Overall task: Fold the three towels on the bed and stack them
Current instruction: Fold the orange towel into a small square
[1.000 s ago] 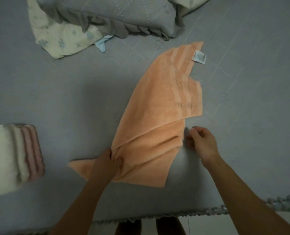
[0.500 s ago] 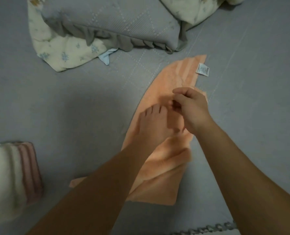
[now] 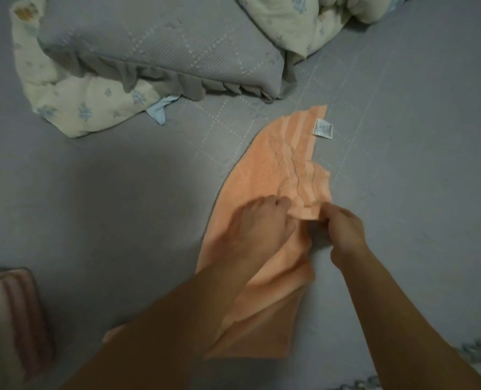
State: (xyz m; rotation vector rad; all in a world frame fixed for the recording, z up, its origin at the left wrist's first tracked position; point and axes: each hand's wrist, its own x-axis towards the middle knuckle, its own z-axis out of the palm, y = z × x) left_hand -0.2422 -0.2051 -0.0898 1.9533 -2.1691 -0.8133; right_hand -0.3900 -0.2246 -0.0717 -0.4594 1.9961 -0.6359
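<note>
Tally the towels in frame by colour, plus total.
Orange towel, both hands on it: 1
Cream towel with pink stripes, folded at the left edge: 1
Total: 2 towels visible; a third is not in view.

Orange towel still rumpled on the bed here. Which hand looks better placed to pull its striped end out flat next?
Probably the right hand: it already pinches the near corner of the striped end of the orange terry towel. The left hand lies on the towel's middle, better suited to pinning it to the grey quilted bedspread.
</note>
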